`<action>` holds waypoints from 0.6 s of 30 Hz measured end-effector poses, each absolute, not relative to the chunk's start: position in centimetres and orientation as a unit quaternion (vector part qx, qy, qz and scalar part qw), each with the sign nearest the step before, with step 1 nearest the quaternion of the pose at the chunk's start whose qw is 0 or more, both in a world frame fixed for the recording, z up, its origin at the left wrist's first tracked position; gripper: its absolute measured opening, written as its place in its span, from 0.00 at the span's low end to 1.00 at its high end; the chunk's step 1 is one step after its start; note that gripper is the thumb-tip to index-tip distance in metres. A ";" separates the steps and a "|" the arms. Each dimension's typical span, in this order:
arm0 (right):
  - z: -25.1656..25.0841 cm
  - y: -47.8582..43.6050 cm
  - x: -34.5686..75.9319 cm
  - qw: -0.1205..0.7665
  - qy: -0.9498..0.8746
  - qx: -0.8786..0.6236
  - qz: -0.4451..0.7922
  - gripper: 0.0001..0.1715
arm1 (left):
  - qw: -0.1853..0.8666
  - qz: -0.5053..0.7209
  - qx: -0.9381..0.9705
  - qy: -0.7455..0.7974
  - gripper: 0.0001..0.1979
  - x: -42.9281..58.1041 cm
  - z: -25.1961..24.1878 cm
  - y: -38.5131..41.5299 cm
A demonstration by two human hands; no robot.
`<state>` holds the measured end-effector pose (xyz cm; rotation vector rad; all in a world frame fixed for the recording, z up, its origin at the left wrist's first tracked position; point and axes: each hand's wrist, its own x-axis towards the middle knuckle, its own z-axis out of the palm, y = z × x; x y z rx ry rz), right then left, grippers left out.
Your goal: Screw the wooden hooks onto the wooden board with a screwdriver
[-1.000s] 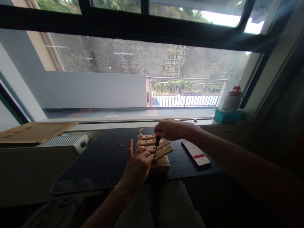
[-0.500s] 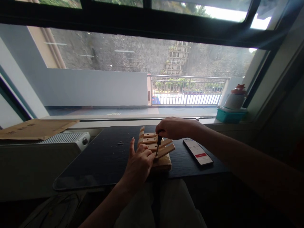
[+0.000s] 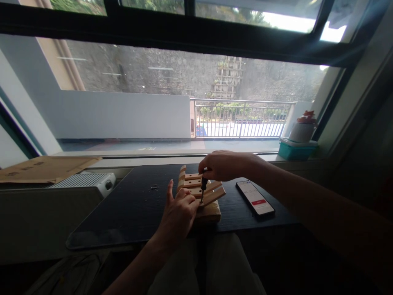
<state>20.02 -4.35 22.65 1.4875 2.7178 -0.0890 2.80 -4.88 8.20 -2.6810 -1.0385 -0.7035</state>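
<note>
My right hand [image 3: 219,164] grips the dark handle of a screwdriver [image 3: 204,183] from above. Its shaft points almost straight down, the tip against the near end of a light wooden slat [image 3: 215,196]. Beside that spot, my left hand [image 3: 181,208] presses bent fingers onto the wood, with one finger sticking up apart. Several slats with dark holes [image 3: 193,182] lie in a row, the two nearest angled out to the right. Beneath them is a thick wooden block [image 3: 211,214]. The left fingertips partly hide the slat, and I cannot make out the screw.
A phone [image 3: 255,198] with a lit screen lies right of the wood on the black table [image 3: 123,213]. Small dark metal bits [image 3: 154,187] are on the left. Brown cardboard [image 3: 46,167] rests over a radiator [image 3: 89,180]. A bottle [image 3: 302,131] stands on a teal box [image 3: 296,150] by the window.
My right hand and the screwdriver have shifted very slightly left, the handle still upright and its tip on the same slat. My left hand stays in place on the wood.
</note>
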 end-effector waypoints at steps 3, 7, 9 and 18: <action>22.4 -4.2 19.8 0.031 0.883 0.467 -0.028 0.16 | 0.097 -0.238 -0.902 -0.348 0.07 2.7 7.9 -4.8; 21.8 -4.0 19.7 0.019 0.873 0.487 -0.024 0.17 | 0.101 -0.240 -0.901 -0.346 0.08 2.6 7.9 -4.8; 21.7 -4.0 19.8 0.016 0.866 0.498 -0.031 0.17 | 0.100 -0.238 -0.902 -0.346 0.08 2.7 8.1 -4.8; 22.5 -4.2 20.1 0.009 0.868 0.494 -0.051 0.17 | 0.097 -0.243 -0.902 -0.342 0.07 2.6 8.1 -4.9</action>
